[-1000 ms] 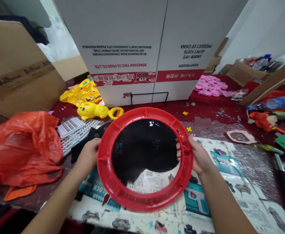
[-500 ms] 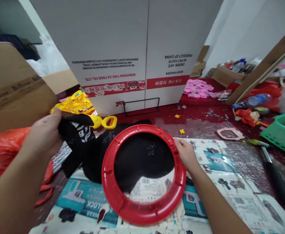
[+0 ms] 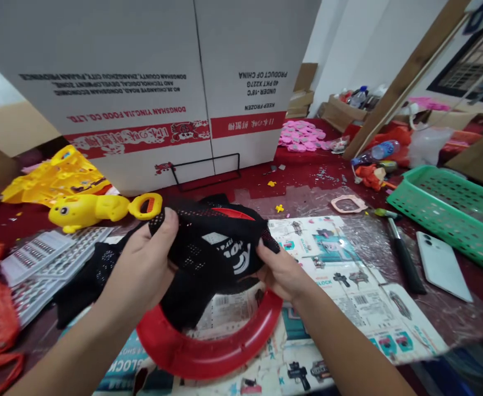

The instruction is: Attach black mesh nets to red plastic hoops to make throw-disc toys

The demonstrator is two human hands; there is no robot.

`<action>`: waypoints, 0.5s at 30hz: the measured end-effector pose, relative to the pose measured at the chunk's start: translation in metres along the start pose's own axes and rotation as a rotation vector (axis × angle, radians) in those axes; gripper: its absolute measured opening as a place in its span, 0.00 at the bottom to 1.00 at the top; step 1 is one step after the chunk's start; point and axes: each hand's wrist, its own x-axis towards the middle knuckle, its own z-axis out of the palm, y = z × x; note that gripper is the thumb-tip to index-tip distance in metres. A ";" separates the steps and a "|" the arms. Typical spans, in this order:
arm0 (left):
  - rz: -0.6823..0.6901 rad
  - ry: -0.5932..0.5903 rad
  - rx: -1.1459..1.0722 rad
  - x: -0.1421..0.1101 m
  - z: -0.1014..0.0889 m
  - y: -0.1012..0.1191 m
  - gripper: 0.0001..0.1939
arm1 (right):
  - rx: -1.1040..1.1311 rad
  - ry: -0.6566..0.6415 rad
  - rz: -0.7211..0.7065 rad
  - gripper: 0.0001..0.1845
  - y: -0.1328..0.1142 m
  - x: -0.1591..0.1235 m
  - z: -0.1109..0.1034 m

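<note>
Black mesh fabric with a white print (image 3: pixel 194 250) is stretched between my two hands over the far part of a red plastic ring (image 3: pixel 210 355). My left hand (image 3: pixel 148 261) is closed on the left edge of the fabric, thumb on top. At its right end my right hand (image 3: pixel 280 269) pinches the mesh, close against the ring's right side; whether it also grips the ring I cannot tell. The near arc of the ring is bare above the printed cardboard sheet (image 3: pixel 340 308). More dark fabric trails to the left, under my left forearm.
A yellow toy with a ring handle (image 3: pixel 109 209) lies left, near printed trays (image 3: pixel 55 253). A large white carton (image 3: pixel 142 55) stands behind. On the right are a green basket (image 3: pixel 443 192), a phone (image 3: pixel 443 267) and a black-handled tool (image 3: pixel 406 264).
My left hand has brought the black mesh fabric rightward over the ring. My right hand has shifted from the ring's rim to the fabric's edge. The view has turned right.
</note>
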 end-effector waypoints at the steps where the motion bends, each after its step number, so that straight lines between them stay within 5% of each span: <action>1: -0.019 -0.044 0.028 -0.004 -0.003 -0.006 0.16 | 0.017 0.041 -0.024 0.22 -0.002 0.001 -0.002; 4: -0.029 -0.291 0.178 -0.022 -0.016 -0.020 0.17 | 0.038 0.085 -0.110 0.17 -0.011 0.003 -0.008; 9: 0.027 -0.796 0.257 -0.039 -0.026 -0.037 0.15 | 0.161 -0.125 -0.313 0.10 -0.016 -0.002 -0.007; 11: -0.051 -0.807 0.156 -0.036 -0.021 -0.043 0.25 | 0.226 -0.274 -0.364 0.10 -0.013 -0.007 0.000; 15: -0.271 -0.714 0.057 -0.031 -0.008 -0.048 0.36 | 0.184 -0.481 -0.251 0.10 -0.009 -0.020 0.012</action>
